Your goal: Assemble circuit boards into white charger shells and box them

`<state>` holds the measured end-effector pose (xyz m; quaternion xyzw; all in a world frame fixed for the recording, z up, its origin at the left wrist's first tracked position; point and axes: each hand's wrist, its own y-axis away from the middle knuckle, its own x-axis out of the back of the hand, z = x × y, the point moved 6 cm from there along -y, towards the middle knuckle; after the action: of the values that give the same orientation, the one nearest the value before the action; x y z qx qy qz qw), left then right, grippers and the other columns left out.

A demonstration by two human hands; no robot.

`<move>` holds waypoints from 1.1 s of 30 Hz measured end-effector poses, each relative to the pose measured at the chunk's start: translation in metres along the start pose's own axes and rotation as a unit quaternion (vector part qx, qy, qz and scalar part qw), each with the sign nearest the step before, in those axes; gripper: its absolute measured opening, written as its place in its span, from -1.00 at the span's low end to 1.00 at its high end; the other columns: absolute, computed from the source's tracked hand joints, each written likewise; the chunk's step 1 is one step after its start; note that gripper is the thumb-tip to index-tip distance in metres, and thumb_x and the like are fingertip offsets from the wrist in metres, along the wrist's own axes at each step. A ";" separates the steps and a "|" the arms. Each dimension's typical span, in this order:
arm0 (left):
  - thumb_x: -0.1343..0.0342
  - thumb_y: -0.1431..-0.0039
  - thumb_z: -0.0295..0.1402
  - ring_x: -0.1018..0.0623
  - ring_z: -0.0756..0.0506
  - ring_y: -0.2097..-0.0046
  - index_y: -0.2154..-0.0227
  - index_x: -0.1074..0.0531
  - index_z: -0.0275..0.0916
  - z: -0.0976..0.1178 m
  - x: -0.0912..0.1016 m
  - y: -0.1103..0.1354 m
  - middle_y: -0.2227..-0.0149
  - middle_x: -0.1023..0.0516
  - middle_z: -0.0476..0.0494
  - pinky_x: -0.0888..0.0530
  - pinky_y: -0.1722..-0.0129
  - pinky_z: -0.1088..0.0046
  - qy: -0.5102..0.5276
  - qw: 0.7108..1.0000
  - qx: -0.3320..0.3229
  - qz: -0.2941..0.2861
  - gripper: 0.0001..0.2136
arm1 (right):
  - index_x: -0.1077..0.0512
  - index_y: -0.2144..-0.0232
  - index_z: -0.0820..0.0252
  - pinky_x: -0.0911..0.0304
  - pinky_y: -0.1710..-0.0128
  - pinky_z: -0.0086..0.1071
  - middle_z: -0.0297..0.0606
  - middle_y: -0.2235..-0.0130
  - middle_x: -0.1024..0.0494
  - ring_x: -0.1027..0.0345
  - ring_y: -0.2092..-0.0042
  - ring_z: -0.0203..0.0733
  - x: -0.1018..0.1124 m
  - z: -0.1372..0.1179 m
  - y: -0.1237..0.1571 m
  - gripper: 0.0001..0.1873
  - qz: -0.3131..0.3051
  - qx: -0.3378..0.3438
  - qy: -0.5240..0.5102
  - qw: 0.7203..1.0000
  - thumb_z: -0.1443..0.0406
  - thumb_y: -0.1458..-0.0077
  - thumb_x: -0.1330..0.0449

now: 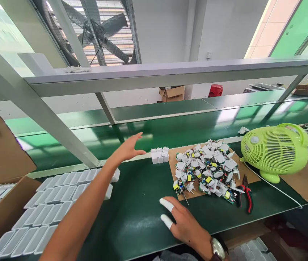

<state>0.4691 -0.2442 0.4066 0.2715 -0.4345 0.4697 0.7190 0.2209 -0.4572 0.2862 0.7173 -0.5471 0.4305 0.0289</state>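
Observation:
My left hand (129, 148) reaches out over the far edge of the green bench, thumb and fingers apart, with nothing in it. Just right of it stands a small group of white plastic cases (159, 155). My right hand (179, 218), with white covers on two fingertips, hovers low over the bench near its front edge, fingers apart and holding nothing. Beyond it, a heap of circuit boards with white parts (206, 168) lies on brown cardboard (173, 165). Red-handled pliers (247, 194) rest at the heap's right side.
Rows of white plastic housings (53, 195) fill the left, partly behind my left forearm. Beside them is an open cardboard box (4, 214). A green fan (275, 148) with a white cord stands at right. Behind the bench runs a green conveyor belt (175, 125) under a metal frame.

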 end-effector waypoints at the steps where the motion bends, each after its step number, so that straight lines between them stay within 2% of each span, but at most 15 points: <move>1: -0.26 -0.13 0.05 -0.30 -0.38 -0.38 -0.40 -0.14 -0.13 -0.012 0.016 0.014 -0.41 -0.24 -0.30 -0.30 -0.35 0.02 -0.044 0.999 0.007 0.025 -0.16 | -0.19 -0.33 0.16 -0.42 -0.19 -0.12 -0.03 -0.20 -0.47 -0.39 -0.20 -0.01 0.013 0.002 -0.001 -0.42 0.026 0.022 0.046 0.998 0.45 -0.30 -0.09; 3: -0.20 -0.16 0.15 -0.28 -0.41 -0.38 -0.16 -0.44 -0.17 -0.037 0.037 0.048 -0.37 -0.30 -0.28 -0.29 -0.35 -0.03 -0.128 0.990 0.028 0.041 -0.36 | -0.28 -0.27 0.20 -0.40 -0.19 -0.02 -0.02 -0.16 -0.51 -0.37 -0.20 0.06 0.035 0.008 -0.004 -0.44 0.058 0.051 0.134 0.988 0.53 -0.25 -0.07; 4: -0.19 -0.15 0.17 -0.29 -0.44 -0.37 -0.03 -0.53 -0.21 -0.047 0.042 0.066 -0.34 -0.34 -0.31 -0.29 -0.34 -0.06 -0.155 0.986 0.041 0.041 -0.41 | -0.35 -0.22 0.21 -0.39 -0.18 0.03 -0.02 -0.16 -0.52 -0.35 -0.21 0.10 0.042 0.013 -0.007 -0.44 0.053 0.058 0.172 0.982 0.57 -0.20 -0.07; 6: -0.21 -0.13 0.16 -0.34 -0.48 -0.32 0.17 -0.60 -0.24 -0.062 0.039 0.098 -0.27 -0.42 -0.36 -0.31 -0.31 -0.11 -0.182 0.980 0.068 0.030 -0.47 | -0.48 -0.06 0.21 -0.34 -0.18 0.12 -0.02 -0.18 -0.52 -0.31 -0.24 0.19 0.047 0.023 -0.013 -0.48 0.022 0.074 0.237 0.968 0.61 -0.10 -0.09; 8: -0.27 -0.08 0.10 -0.40 -0.50 -0.27 0.28 -0.62 -0.23 -0.070 0.025 0.120 -0.20 -0.48 -0.37 -0.34 -0.28 -0.14 -0.196 0.976 0.088 0.020 -0.56 | -0.55 0.11 0.21 -0.26 -0.23 0.20 0.00 -0.20 -0.51 -0.28 -0.27 0.27 0.045 0.030 -0.019 -0.55 -0.012 0.092 0.285 0.954 0.63 0.00 -0.13; 10: -0.32 -0.03 0.00 -0.41 -0.50 -0.27 0.36 -0.62 -0.20 -0.072 0.009 0.130 -0.16 -0.52 -0.35 -0.37 -0.26 -0.14 -0.203 0.974 0.099 0.018 -0.66 | -0.58 0.22 0.21 -0.18 -0.27 0.26 0.06 -0.18 -0.52 -0.28 -0.27 0.31 0.041 0.031 -0.026 -0.60 -0.049 0.107 0.318 0.941 0.62 0.06 -0.18; 13: -0.32 -0.01 -0.17 -0.38 -0.53 -0.29 0.47 -0.57 -0.21 -0.069 -0.010 0.129 -0.13 -0.54 -0.38 -0.37 -0.24 -0.17 -0.199 0.975 0.094 0.021 -0.79 | -0.58 0.29 0.24 -0.16 -0.29 0.28 0.15 -0.07 -0.57 -0.37 -0.18 0.32 0.036 0.030 -0.036 -0.71 -0.117 0.119 0.336 0.927 0.56 0.10 -0.24; 15: -0.26 -0.04 -0.26 -0.36 -0.54 -0.30 0.51 -0.53 -0.23 -0.060 -0.019 0.124 -0.14 -0.53 -0.42 -0.34 -0.26 -0.21 -0.187 0.979 0.072 0.023 -0.84 | -0.58 0.32 0.25 -0.21 -0.27 0.24 0.14 0.02 -0.59 -0.41 -0.11 0.27 0.040 0.031 -0.045 -0.78 -0.139 0.118 0.309 0.934 0.50 0.08 -0.25; 17: -0.18 -0.10 -0.29 -0.37 -0.48 -0.31 0.51 -0.51 -0.24 -0.045 -0.028 0.122 -0.17 -0.51 -0.40 -0.33 -0.29 -0.15 -0.168 0.985 0.038 0.021 -0.84 | -0.58 0.26 0.23 -0.31 -0.21 0.15 0.07 0.08 -0.62 -0.44 -0.06 0.20 0.051 0.037 -0.057 -0.78 -0.103 0.088 0.232 0.963 0.44 0.00 -0.22; 20: -0.10 -0.18 -0.28 -0.45 -0.33 -0.26 0.46 -0.48 -0.21 -0.015 -0.050 0.128 -0.18 -0.52 -0.31 -0.43 -0.23 0.07 -0.115 0.993 -0.034 0.007 -0.83 | -0.57 0.08 0.19 -0.42 -0.10 0.02 -0.02 0.09 -0.65 -0.49 -0.02 0.09 0.073 0.057 -0.073 -0.69 0.012 0.008 0.136 0.991 0.35 -0.21 -0.09; 23: -0.08 -0.24 -0.27 -0.52 -0.30 -0.19 0.45 -0.41 -0.20 0.006 -0.075 0.143 -0.17 -0.54 -0.30 -0.50 -0.14 0.13 -0.050 0.994 -0.095 0.001 -0.82 | -0.49 -0.08 0.22 -0.44 -0.05 0.01 0.01 0.05 -0.64 -0.51 -0.01 0.07 0.091 0.070 -0.080 -0.58 0.104 -0.062 0.138 0.983 0.26 -0.39 0.08; 26: -0.08 -0.28 -0.26 -0.55 -0.27 -0.13 0.43 -0.40 -0.20 0.005 -0.091 0.156 -0.20 -0.49 -0.30 -0.53 -0.08 0.19 -0.001 0.993 -0.112 0.029 -0.81 | -0.40 -0.19 0.21 -0.46 0.04 -0.07 -0.01 0.06 -0.64 -0.52 0.01 0.03 0.101 0.065 -0.080 -0.52 0.174 -0.109 0.137 0.969 0.19 -0.48 0.17; 29: -0.07 -0.32 -0.26 -0.56 -0.22 -0.09 0.38 -0.41 -0.21 -0.009 -0.098 0.165 -0.24 -0.43 -0.31 -0.55 -0.01 0.26 0.034 0.991 -0.108 0.072 -0.82 | -0.43 -0.16 0.17 -0.47 0.10 -0.16 -0.09 0.12 -0.66 -0.55 0.10 -0.02 0.082 0.043 -0.079 -0.57 0.162 -0.106 0.108 0.975 0.16 -0.49 0.10; 31: -0.08 -0.33 -0.27 -0.54 -0.21 -0.11 0.37 -0.41 -0.21 -0.015 -0.100 0.171 -0.24 -0.41 -0.32 -0.56 0.00 0.27 0.045 0.988 -0.109 0.101 -0.83 | -0.47 -0.10 0.18 -0.45 0.14 -0.16 -0.08 0.14 -0.66 -0.54 0.16 -0.02 0.050 0.022 -0.078 -0.61 0.102 -0.066 0.131 0.984 0.20 -0.48 0.06; 33: -0.09 -0.34 -0.30 -0.52 -0.21 -0.14 0.37 -0.41 -0.21 -0.018 -0.101 0.177 -0.23 -0.42 -0.32 -0.55 -0.01 0.26 0.050 0.983 -0.118 0.129 -0.84 | -0.50 -0.04 0.24 -0.42 0.14 -0.11 -0.02 0.13 -0.65 -0.51 0.17 0.01 0.013 -0.001 -0.074 -0.65 0.036 -0.006 0.204 0.978 0.25 -0.46 0.03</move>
<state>0.2962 -0.2014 0.3063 0.1024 -0.4814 0.5168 0.7004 0.2810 -0.4365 0.3269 0.5941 -0.5579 0.5651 0.1287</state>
